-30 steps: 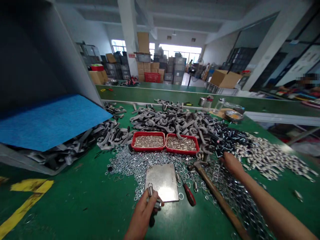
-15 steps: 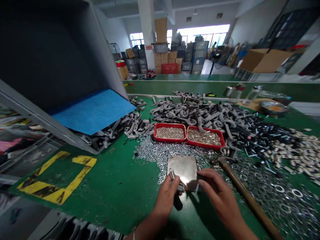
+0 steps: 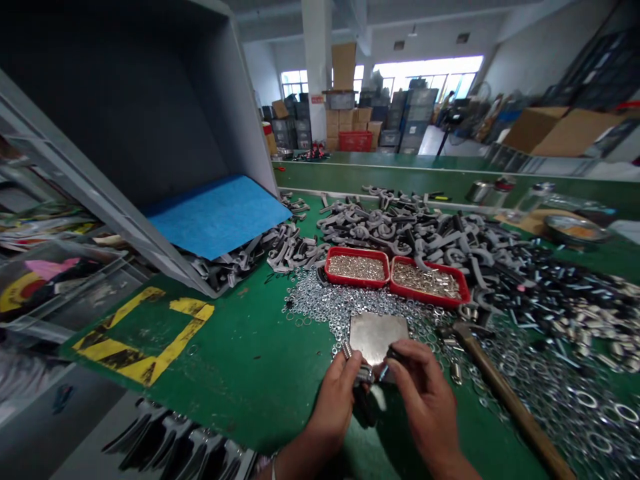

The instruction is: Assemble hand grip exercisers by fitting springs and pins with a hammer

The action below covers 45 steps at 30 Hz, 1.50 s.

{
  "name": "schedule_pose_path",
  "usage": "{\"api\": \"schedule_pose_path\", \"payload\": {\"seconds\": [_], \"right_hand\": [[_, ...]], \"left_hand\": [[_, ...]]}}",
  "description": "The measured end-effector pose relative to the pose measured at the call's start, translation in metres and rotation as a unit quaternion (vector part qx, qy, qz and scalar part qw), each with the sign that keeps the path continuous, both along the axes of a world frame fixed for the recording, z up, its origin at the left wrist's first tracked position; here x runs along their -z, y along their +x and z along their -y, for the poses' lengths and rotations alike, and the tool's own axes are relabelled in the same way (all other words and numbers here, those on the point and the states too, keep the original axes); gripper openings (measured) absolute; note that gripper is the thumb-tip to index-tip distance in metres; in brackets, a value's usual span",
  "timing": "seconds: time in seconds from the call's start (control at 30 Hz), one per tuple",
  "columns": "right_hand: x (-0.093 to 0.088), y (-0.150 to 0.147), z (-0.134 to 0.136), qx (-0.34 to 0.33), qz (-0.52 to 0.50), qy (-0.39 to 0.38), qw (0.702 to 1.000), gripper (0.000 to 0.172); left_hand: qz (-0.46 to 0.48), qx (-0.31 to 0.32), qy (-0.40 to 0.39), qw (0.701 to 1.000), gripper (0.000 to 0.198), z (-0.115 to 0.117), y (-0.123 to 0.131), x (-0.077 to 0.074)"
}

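Note:
My left hand [image 3: 336, 400] is closed round a small metal part with a coiled spring [image 3: 350, 357] at its top, near the front edge of the green table [image 3: 260, 373]. My right hand [image 3: 425, 393] is pinched on a small dark piece right beside it, fingertips almost touching the left hand's part. Both hands sit just in front of a flat steel plate [image 3: 377, 330]. A wooden-handled hammer [image 3: 505, 393] lies to the right of my right hand.
Two red trays [image 3: 357, 268] [image 3: 429, 282] of small shiny parts stand behind the plate. Washers [image 3: 320, 303] are spread around them, grey metal hooks [image 3: 400, 227] piled behind, bolts [image 3: 565, 293] at right. A tilted grey bin with a blue sheet [image 3: 217, 213] stands at left.
My right hand came back from the bolt pile at the right and met my left hand in front of the plate. The view swung left and down.

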State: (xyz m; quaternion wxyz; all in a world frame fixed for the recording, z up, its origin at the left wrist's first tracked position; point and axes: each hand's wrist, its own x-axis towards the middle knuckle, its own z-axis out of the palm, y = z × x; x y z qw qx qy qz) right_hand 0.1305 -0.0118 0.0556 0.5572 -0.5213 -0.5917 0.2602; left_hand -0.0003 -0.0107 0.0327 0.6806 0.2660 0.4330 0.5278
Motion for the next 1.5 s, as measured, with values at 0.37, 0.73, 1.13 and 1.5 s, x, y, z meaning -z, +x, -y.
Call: {"api": "schedule_pose_path", "payload": {"seconds": [0.37,0.73,1.13,1.5], "right_hand": [[0.011,0.006,0.003,-0.050,0.073,-0.020,0.996,0.012],[0.009,-0.007,-0.008,-0.012,0.039,0.019,0.999,0.013],[-0.002,0.011,0.011,0.030,-0.012,-0.019,0.999,0.020],[0.014,0.011,0.023,-0.126,0.107,-0.070,0.984,0.009]], "left_hand": [[-0.003,-0.042,0.015,0.999,0.033,-0.007,-0.006,-0.009],[0.092,-0.025,-0.031,0.995,0.036,0.002,0.012,-0.014],[-0.042,-0.026,0.014,0.999,0.040,0.000,-0.001,-0.004],[-0.087,-0.003,0.037,0.996,0.039,-0.004,-0.014,-0.009]]}}
